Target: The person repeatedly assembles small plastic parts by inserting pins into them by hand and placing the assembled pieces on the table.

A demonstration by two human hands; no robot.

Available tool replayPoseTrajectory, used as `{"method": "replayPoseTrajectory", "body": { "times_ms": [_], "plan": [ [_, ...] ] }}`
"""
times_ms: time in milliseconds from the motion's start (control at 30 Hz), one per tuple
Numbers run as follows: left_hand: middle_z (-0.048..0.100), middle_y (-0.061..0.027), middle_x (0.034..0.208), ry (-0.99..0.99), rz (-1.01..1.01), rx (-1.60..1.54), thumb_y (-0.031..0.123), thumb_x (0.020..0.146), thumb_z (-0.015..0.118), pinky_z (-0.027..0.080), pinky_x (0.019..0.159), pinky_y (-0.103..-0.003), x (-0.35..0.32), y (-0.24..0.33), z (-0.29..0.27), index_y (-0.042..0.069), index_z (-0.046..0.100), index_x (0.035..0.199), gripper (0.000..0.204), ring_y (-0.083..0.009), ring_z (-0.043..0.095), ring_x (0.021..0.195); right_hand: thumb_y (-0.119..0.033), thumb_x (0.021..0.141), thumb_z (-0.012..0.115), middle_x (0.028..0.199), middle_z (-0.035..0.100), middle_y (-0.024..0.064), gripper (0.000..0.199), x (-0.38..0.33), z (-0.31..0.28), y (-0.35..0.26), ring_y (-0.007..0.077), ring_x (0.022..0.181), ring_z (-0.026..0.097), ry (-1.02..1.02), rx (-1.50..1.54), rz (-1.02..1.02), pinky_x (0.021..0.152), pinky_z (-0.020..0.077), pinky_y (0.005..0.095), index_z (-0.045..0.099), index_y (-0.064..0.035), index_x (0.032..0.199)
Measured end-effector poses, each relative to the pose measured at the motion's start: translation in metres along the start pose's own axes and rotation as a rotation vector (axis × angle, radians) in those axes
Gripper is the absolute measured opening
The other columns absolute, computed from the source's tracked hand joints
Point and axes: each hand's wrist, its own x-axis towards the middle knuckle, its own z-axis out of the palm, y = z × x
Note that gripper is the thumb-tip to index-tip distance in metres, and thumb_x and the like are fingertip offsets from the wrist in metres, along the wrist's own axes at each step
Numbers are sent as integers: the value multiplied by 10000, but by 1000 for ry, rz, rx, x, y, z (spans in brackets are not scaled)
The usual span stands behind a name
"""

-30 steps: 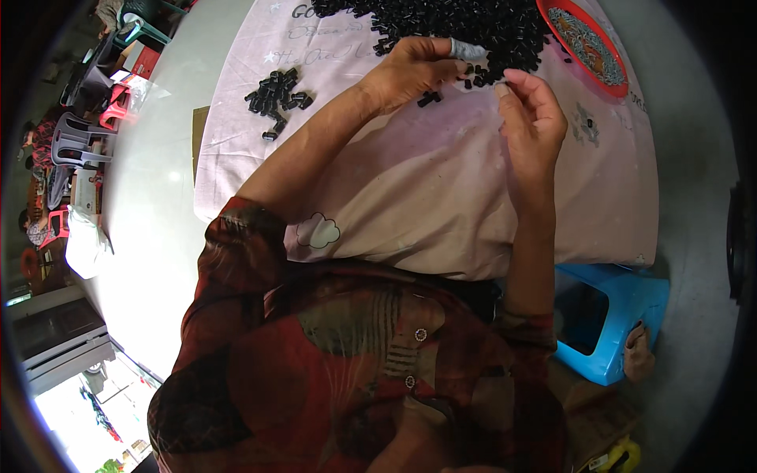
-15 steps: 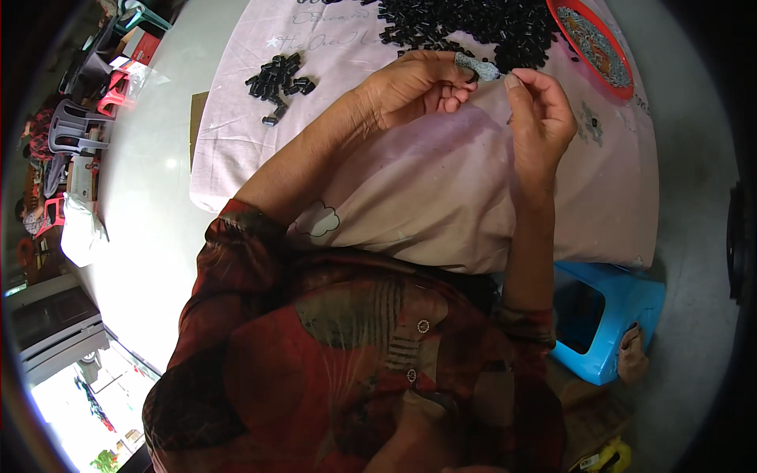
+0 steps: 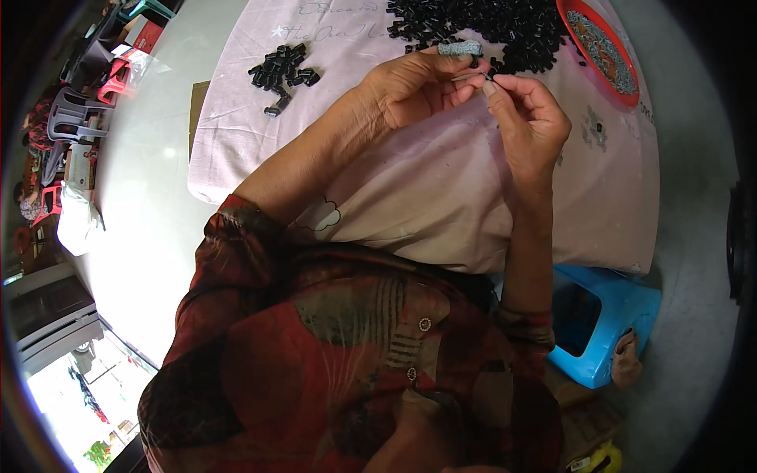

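Black small part (image 3: 492, 72) sits pinched between the fingertips of both hands, left hand (image 3: 418, 83) and right hand (image 3: 530, 118), each grip closed on it, raised above the pink-clothed tabletop (image 3: 441, 197) just beside the black heap (image 3: 489, 24), handy for picking

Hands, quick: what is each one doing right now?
Left hand: fingers pinched together, grey-wrapped fingertip up, meeting the right hand over the pink cloth.
Right hand: pinched shut on a small black plastic piece.
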Motion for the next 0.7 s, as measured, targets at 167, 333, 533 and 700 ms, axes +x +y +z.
{"method": "replayPoseTrajectory", "body": {
  "times_ms": [167,333,533,700],
  "plan": [
    [709,-125,1078,35,-3,-39,58,938,656,591,775,-284,-4,-8,5,6,652,1061,133,-191,692,910,2,888,720,911,703,33,146,-1,1,4,58,809,623,-12,-17,-27,750,498,197,700,30,1030],
    [708,-57,979,74,63,45,83,897,725,584,795,-286,-8,-14,8,46,626,1038,177,-159,681,881,-10,893,721,919,708,42,145,-1,2,3,59,806,625,-10,-25,-79,749,496,196,700,33,1030],
    [698,-25,900,123,106,271,103,893,737,523,673,-236,-16,-4,13,71,653,958,112,-104,660,814,-26,886,734,883,686,11,155,-3,6,-7,46,770,586,-34,90,28,700,460,178,706,26,1030],
    [695,-19,863,82,91,205,108,890,741,485,632,-220,-18,-8,10,76,660,928,95,-89,650,766,-28,874,746,867,679,-4,155,-1,6,-7,27,747,554,-13,102,11,668,432,174,710,9,1020]
  ]
}}
